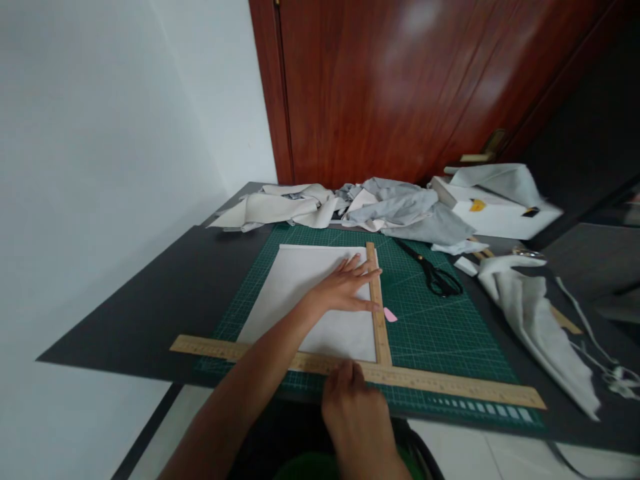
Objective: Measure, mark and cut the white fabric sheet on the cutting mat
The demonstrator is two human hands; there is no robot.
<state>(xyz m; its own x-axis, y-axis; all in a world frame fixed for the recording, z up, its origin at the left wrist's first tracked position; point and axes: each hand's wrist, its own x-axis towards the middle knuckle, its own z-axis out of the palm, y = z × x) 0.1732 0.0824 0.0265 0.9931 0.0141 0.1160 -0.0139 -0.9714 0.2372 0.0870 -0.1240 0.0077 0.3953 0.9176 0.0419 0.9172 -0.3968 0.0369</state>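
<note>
White sheet (295,280) lies flat on the green mat (430,333), its right edge along the short ruler (381,333), its near edge along the long ruler (450,383), apparently for squareness. The left hand (347,287), fingers spread, bears on sheet and short ruler, presumably preventing slip. The right hand (356,403) is curled at the long ruler; whether it grips cannot be told.

Craft workspace — cutting mat (440,343) | wooden ruler (425,379) | scissors (427,267) | heaped fabric (400,203)
</note>
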